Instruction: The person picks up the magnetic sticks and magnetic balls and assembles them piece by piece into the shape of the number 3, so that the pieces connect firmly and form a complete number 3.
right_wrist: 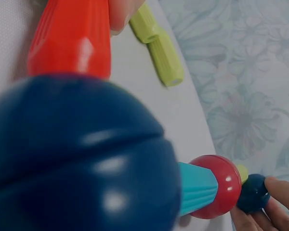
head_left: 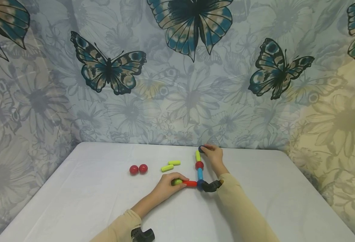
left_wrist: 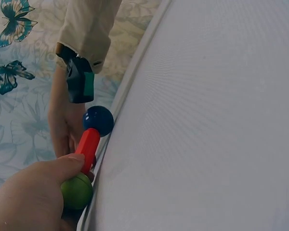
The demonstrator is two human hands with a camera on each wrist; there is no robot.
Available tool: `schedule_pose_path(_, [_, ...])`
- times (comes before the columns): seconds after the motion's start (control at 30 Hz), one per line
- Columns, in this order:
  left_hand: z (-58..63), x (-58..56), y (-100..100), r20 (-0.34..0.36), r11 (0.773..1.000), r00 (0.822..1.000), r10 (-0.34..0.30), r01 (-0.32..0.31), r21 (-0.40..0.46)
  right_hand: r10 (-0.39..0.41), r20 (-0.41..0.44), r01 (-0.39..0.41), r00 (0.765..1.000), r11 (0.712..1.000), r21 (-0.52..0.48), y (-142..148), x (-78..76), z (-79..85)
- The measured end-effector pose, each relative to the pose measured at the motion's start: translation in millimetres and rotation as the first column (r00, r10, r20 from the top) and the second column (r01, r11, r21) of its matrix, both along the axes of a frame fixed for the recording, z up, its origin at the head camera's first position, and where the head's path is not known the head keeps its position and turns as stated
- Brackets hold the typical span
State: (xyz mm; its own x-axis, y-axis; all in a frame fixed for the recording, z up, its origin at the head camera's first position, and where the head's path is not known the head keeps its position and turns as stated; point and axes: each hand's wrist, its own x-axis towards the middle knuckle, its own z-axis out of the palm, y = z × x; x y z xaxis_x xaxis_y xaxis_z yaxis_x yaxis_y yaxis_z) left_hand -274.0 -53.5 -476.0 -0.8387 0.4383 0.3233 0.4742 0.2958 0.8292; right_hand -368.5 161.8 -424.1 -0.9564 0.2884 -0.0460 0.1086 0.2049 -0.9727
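An L-shaped chain of balls and rods lies in front of the person. My left hand [head_left: 164, 185] grips its left end, thumb and fingers around a green ball [head_left: 176, 182] and a red rod [head_left: 190, 184]. That rod runs into a dark blue ball [right_wrist: 86, 149] at the corner. From there a light blue rod [head_left: 200, 173], a red ball [head_left: 199, 165] and a yellow-green rod [head_left: 197, 155] extend away. At the far end my right hand [head_left: 215, 158] pinches a second dark blue ball [right_wrist: 253, 193], which meets the yellow-green rod's tip.
Two loose red balls [head_left: 138, 169] sit side by side on the white table [head_left: 89, 188], left of the chain. Between them and the chain lie two yellow-green rods [head_left: 167, 168]. A butterfly-print cloth [head_left: 192, 111] hangs behind the table's back edge.
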Motion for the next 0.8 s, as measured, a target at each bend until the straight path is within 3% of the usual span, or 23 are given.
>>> schedule_pose_path(0.3, [-0.1, 0.4, 1.1, -0.001, 1.000, 1.000, 0.006, -0.006, 0.014, 0.000, -0.016, -0.001, 1.000, 1.000, -0.021, -4.9, -3.7, 1.8])
schedule_pose_path(0.4, [12.2, 8.2, 2.0, 0.011, 1.000, 1.000, 0.012, -0.012, 0.002, -0.005, -0.012, 0.005, 1.000, 1.000, -0.023, -5.4, -5.5, 1.6])
schedule_pose_path(0.5, [12.7, 8.1, 1.4, 0.020, 1.000, 1.000, 0.013, -0.013, -0.011, -0.013, -0.007, 0.013, 1.000, 1.000, -0.018, -5.3, -9.2, -0.2])
schedule_pose_path(0.63, [0.2, -0.2, 0.1, 0.013, 1.000, 1.000, 0.004, -0.004, 0.001, -0.014, -0.006, 0.014, 1.000, 0.999, -0.034, -7.3, -11.8, -2.0])
schedule_pose_path(0.8, [-0.1, 0.0, 0.0, 0.005, 1.000, 1.000, -0.002, 0.002, -0.005, 0.010, 0.005, -0.010, 1.000, 1.000, -0.008, -10.4, -10.7, -1.1])
